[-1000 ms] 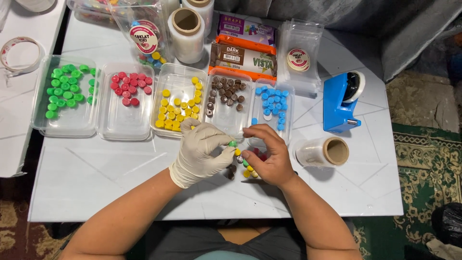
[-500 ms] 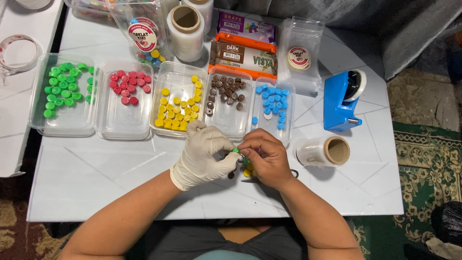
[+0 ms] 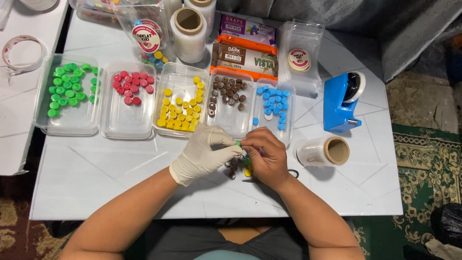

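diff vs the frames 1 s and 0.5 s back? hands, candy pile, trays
The left hand, gloved, and the bare right hand have closed together: their fingertips now meet on a small green piece, above the loose pile. A second ago they were slightly apart. The trays, blue tape dispenser and film roll are unmoved.

One view only, head-worn, looking almost straight down from above the seated person onto the white table [image 3: 120, 178]. The far edge of the table runs along the top of the frame; the lap and both forearms enter from the bottom centre. Medium range: nearly the whole tabletop fits. A second white surface [image 3: 19, 120] shows at the left edge, patterned carpet [image 3: 423, 159] at the right. No second view to overlap with.
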